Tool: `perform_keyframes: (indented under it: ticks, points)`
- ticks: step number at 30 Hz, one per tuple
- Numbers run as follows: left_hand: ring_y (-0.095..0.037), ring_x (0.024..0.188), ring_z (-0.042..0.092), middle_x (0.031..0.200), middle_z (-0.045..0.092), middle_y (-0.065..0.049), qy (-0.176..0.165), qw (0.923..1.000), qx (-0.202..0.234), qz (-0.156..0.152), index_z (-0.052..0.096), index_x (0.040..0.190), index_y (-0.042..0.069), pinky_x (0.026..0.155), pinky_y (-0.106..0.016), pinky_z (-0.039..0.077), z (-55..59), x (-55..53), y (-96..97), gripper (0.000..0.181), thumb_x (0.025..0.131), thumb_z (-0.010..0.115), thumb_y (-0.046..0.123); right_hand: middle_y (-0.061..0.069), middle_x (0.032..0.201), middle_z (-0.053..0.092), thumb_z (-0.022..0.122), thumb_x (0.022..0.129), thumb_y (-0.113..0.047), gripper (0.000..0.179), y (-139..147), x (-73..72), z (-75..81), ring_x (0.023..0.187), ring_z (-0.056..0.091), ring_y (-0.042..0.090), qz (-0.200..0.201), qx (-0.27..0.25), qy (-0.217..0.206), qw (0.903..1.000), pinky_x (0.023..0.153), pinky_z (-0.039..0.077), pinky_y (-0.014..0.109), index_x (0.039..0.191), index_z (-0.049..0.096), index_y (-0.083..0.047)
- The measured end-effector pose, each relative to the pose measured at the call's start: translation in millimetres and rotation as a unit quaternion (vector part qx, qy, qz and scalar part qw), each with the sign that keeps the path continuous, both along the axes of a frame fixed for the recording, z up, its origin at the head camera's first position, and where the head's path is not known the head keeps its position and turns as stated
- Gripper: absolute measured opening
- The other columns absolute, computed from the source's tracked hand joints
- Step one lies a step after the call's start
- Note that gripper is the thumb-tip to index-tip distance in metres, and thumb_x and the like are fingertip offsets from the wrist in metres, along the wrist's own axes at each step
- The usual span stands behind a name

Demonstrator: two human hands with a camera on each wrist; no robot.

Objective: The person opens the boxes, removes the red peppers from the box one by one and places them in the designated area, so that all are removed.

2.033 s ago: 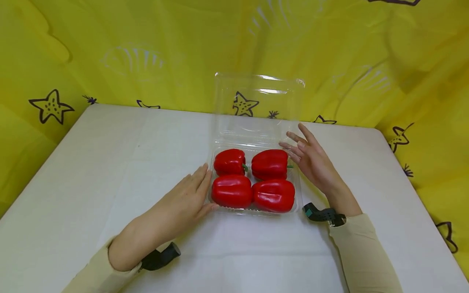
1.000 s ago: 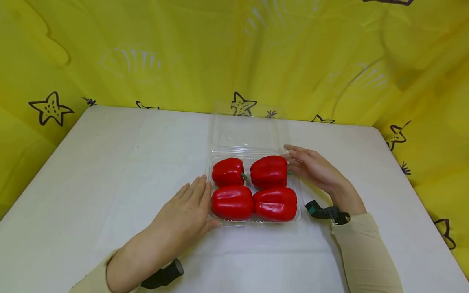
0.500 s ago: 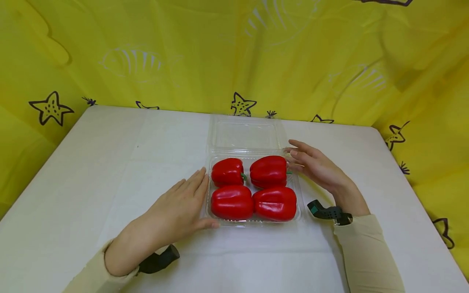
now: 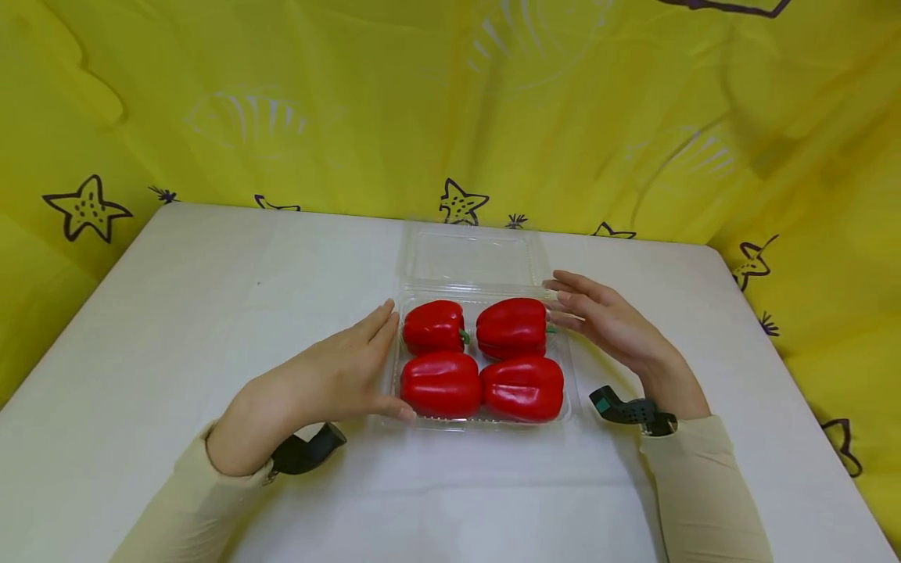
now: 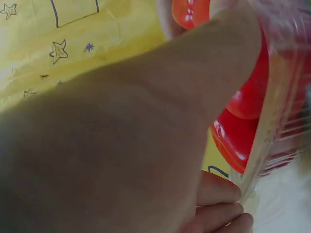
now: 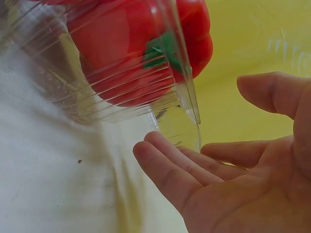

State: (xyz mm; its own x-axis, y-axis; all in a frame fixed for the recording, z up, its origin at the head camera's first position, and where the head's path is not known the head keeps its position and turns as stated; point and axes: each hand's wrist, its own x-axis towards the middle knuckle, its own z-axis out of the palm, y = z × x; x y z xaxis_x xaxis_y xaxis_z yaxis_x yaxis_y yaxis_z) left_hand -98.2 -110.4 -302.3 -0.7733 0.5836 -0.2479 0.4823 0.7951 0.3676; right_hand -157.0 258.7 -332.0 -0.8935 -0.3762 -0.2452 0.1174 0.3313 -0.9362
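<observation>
Peppers (image 4: 440, 385): 4 in container (image 4: 470, 292): 1 | left hand (image 4: 345, 371): 1 | right hand (image 4: 615, 324): 1

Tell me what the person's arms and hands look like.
The left sleeve and right sleeve are plain beige. At the wrists sit a black left device and a black right device, the latter with a small teal patch. The left hand and right hand wear no gloves.
</observation>
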Motion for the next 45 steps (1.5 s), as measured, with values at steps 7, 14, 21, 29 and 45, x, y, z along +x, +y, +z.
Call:
perform_keyframes:
  ticks: [7,14,21,29,45]
  points:
    - [-0.039,0.152,0.019,0.166,0.010,-0.021,0.004,0.9994,0.034,0.003,0.017,0.155,-0.006,0.119,-0.050,0.032,-6.3,-7.3,0.1,0.125,0.071,0.080,0.061,0.013,0.161,0.028,0.047,0.104,-0.035,0.068,-3.3,2.7,5.0,0.137,0.046,0.030,-0.001,0.057,0.018,0.9982,0.107,0.047,0.036,0.158,0.017,-0.006]
    - [-0.036,0.154,0.015,0.166,0.010,-0.019,0.032,0.9982,0.050,-0.009,0.013,0.157,-0.003,0.121,-0.053,0.028,-12.2,-4.7,6.8,0.133,0.067,0.080,0.067,0.015,0.161,0.028,0.050,0.102,-0.041,0.070,-6.0,10.1,13.6,0.143,0.035,0.041,0.002,0.163,0.062,0.9846,0.111,0.036,0.065,0.158,0.020,-0.011]
    - [-0.037,0.155,0.007,0.166,0.009,-0.020,0.048,0.9981,0.039,-0.006,0.013,0.158,-0.001,0.123,-0.055,0.022,-16.7,-5.4,8.2,0.134,0.065,0.079,0.070,0.018,0.162,0.021,0.051,0.102,-0.042,0.073,-12.6,18.3,27.6,0.145,0.031,0.043,-0.001,0.220,0.092,0.9711,0.111,0.037,0.064,0.159,0.018,-0.011]
    - [-0.035,0.155,0.011,0.166,0.013,-0.020,0.068,0.9975,0.013,0.012,0.015,0.157,-0.003,0.123,-0.055,0.021,-17.7,-5.7,10.4,0.139,0.060,0.077,0.076,0.017,0.159,0.028,0.055,0.101,-0.035,0.068,-22.8,37.9,50.8,0.141,0.032,0.045,0.019,0.260,0.179,0.9486,0.112,0.031,0.067,0.156,0.025,-0.008]
    - [-0.036,0.154,0.014,0.165,0.017,-0.020,0.078,0.9967,-0.012,0.023,0.018,0.156,-0.003,0.123,-0.056,0.019,-16.1,-1.3,10.3,0.138,0.060,0.076,0.077,0.013,0.153,0.040,0.060,0.099,-0.025,0.053,-48.3,53.5,50.8,0.139,0.041,0.036,0.102,0.307,0.240,0.9151,0.108,0.043,0.059,0.146,0.045,-0.007]
